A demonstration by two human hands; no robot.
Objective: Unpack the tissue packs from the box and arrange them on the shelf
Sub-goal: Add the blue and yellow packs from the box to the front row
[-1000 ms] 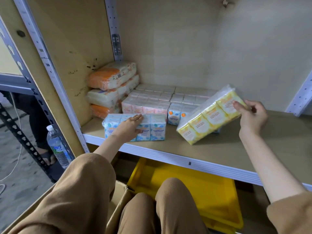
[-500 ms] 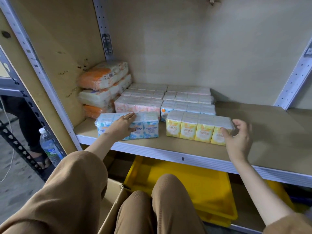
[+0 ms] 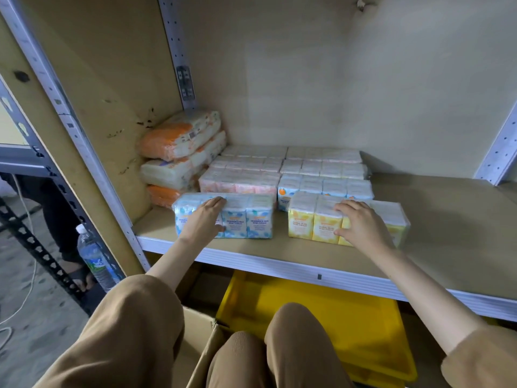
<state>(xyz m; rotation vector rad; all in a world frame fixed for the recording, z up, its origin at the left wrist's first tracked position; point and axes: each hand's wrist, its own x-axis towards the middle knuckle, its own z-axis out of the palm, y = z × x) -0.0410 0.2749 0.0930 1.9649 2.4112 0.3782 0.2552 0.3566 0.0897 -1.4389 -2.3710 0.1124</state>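
A blue tissue pack stands at the front left of the wooden shelf. My left hand lies over its left part, fingers on top and thumb against the front. To its right stands a yellow tissue pack; my right hand covers its middle, fingers over the top and thumb on the front face. Behind them sit rows of pink and blue-white tissue packs. The open cardboard box is below, between my knees, its inside hidden.
Orange and white soft packs are stacked at the shelf's back left. A yellow tray lies under the shelf. A water bottle stands on the floor by the metal upright. The shelf's right half is bare board.
The yellow pack went from tilted in my right hand to standing on the shelf beside the blue pack. My right hand shifted from its right end onto its middle. The left hand stayed put.
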